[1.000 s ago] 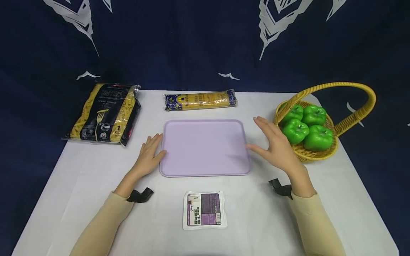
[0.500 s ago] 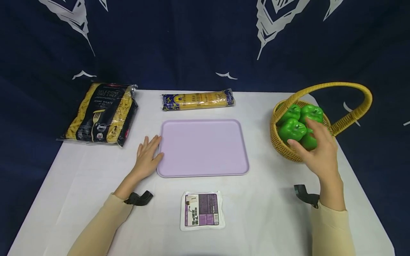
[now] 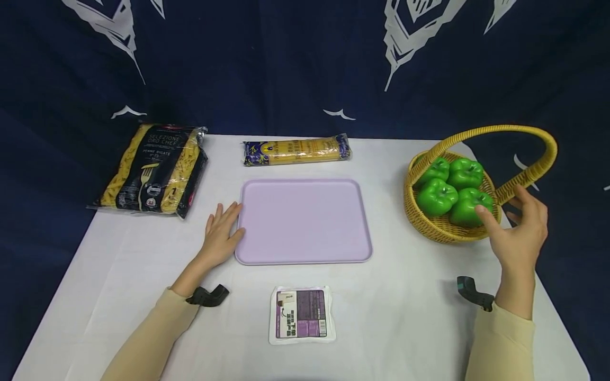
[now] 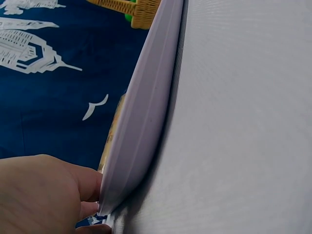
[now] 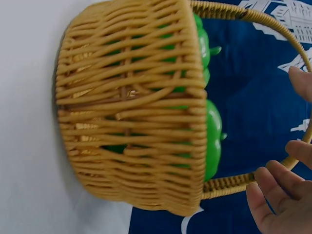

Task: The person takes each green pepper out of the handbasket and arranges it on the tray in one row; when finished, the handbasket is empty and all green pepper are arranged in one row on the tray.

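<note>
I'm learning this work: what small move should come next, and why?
Perhaps curl the right hand round the basket handle: it looks open near the handle's right end, thumb and fingers apart, with no grip seen, while the left hand lies at the edge of the tray.

The head view looks forward and down over the table; the left wrist view peers close along the tray; the right closely faces the basket, shared by all three.

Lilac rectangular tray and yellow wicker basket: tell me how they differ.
The lilac rectangular tray is shallow, the yellow wicker basket deep. The tray is smooth, the basket woven. The tray lies flat; the basket rises to an arched yellow handle. Both rest on the white tabletop.
</note>
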A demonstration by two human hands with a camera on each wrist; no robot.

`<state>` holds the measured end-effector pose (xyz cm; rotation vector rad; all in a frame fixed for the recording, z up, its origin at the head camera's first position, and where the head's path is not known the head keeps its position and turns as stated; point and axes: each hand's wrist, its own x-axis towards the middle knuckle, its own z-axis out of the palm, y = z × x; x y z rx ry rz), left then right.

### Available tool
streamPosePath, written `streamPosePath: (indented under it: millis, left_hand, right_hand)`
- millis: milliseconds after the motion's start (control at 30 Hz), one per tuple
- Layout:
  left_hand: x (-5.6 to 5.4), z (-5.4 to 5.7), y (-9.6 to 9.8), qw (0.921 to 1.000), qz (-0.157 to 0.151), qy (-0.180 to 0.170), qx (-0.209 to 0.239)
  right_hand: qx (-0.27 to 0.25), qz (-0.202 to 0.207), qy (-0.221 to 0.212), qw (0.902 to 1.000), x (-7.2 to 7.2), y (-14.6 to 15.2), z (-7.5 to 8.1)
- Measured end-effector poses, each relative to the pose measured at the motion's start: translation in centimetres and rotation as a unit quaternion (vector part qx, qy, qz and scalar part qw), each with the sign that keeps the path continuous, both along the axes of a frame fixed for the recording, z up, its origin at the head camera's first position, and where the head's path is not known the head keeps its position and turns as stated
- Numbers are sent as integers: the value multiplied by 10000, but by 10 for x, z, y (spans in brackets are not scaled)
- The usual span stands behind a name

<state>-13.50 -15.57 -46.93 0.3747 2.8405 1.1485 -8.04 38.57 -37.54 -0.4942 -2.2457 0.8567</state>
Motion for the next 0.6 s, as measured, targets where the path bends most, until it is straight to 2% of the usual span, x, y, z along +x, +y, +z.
streamPosePath:
  millis: [267,600]
  left_hand:
    - [0,-1,0,10000,-3,12,-1]
    - [0,-1,0,10000,21,14,-23]
  right_hand:
    - [-198,-182,-283,9992,-3,8,-7]
    - [-420,-468,-983,9932,-10,12,-15]
